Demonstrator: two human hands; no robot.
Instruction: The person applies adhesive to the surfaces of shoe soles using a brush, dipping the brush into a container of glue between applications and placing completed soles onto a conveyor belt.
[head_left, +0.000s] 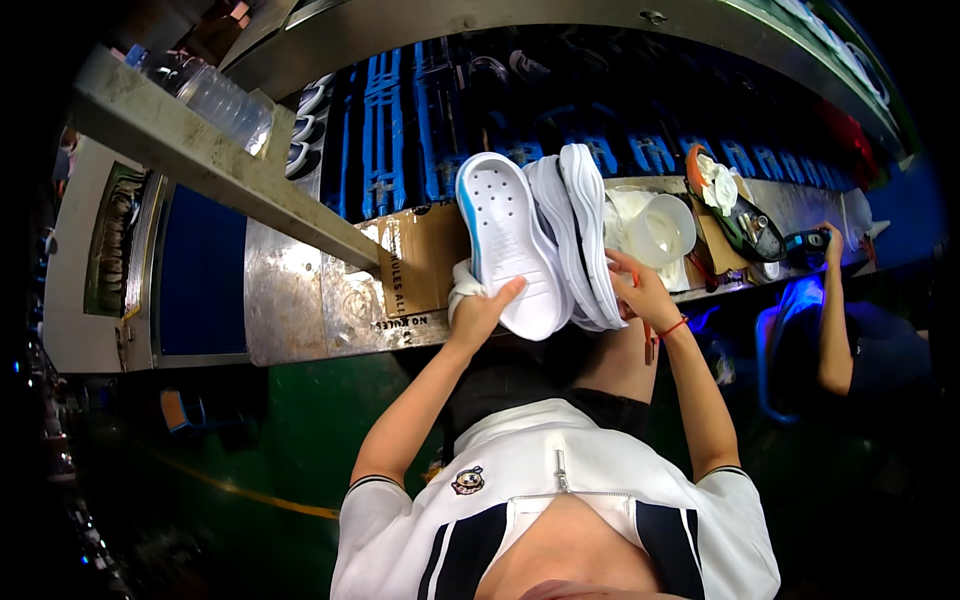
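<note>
White zip-neck shirt (560,470) fabric lies nearest the camera, on the wearer's side of the translucent tub (664,230). Left of that tub, the person holds a white perforated shoe sole (512,235) with a blue side, next to several grey-white soles (590,220) turned on edge. The left hand (478,318) is clamped on the perforated sole, thumb across its upper face, fingers hidden behind. The right hand (643,298), just below the tub, has its fingers against the outermost sole's side; whether it grips cannot be told. The soles look like moulded foam: probably light, springy and not fragile, the smooth faces perhaps a little slippery. Their thick sidewalls near the heel seem the surest hold.
</note>
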